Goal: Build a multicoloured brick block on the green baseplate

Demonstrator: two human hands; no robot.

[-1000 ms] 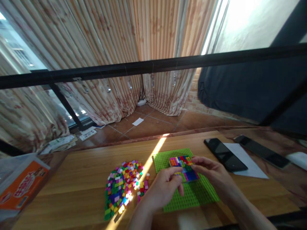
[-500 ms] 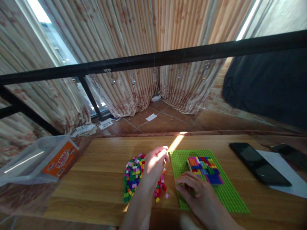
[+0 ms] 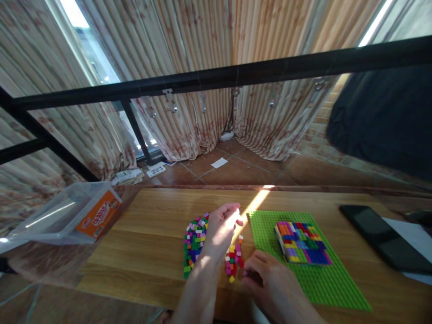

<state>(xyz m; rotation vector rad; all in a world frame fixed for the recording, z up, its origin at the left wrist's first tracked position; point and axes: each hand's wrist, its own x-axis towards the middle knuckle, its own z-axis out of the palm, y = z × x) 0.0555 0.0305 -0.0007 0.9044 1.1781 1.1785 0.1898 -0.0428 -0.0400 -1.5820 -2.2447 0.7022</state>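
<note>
My left hand [image 3: 223, 225] hovers over the loose toy bricks [image 3: 195, 238], with its fingers curled together. What it holds, if anything, is hidden. My right hand [image 3: 270, 281] is low at the near left edge of the green baseplate [image 3: 332, 288], its thumb and forefinger closing around a small pink brick [image 3: 245, 273] by the table top. A rectangular multicoloured block of joined bricks [image 3: 302, 243] stands on the baseplate, beyond my right hand. Between my hands lies a smaller scatter of red, pink and yellow bricks [image 3: 232, 263].
The wooden table [image 3: 145, 243] carries a black phone [image 3: 381, 234] on white paper [image 3: 413, 236] at the right. A clear plastic box [image 3: 64, 216] with an orange label stands off the left end. A dark metal rail [image 3: 202, 78] and curtains are behind.
My right hand has moved left and down from over the baseplate to the pink brick. My left hand stays over the pile. The view has shifted slightly left.
</note>
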